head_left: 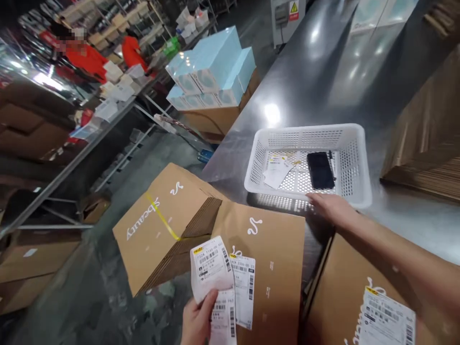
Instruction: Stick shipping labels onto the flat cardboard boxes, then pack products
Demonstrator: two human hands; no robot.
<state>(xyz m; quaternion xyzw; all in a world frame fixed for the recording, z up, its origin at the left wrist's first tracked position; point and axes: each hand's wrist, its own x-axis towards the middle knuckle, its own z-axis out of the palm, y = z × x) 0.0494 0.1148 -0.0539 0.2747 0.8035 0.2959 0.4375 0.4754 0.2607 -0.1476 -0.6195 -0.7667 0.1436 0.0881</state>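
Pinched under the thumb of my left hand [201,314] is a small bunch of printed shipping labels [212,270] with barcodes and yellow marks. They are held over a flattened brown cardboard box [276,268] with a white printed squiggle. Another shipping label [245,292] lies on that box's face, partly behind the bunch. My right hand [328,207] grips the front rim of a white plastic basket [362,163], its fingertips partly hidden. Inside the basket are a dark phone [320,170] and some white paper slips [277,171]. At lower right, beneath my right forearm, another cardboard box [345,273] bears a label [388,318].
A strapped stack of flat cartons [161,215] leans at the metal table's [287,91] left edge. Light-blue boxes [215,62] are piled on a carton beyond. More flat cardboard [427,120] stands at right. People in red [84,57] are at a far bench.
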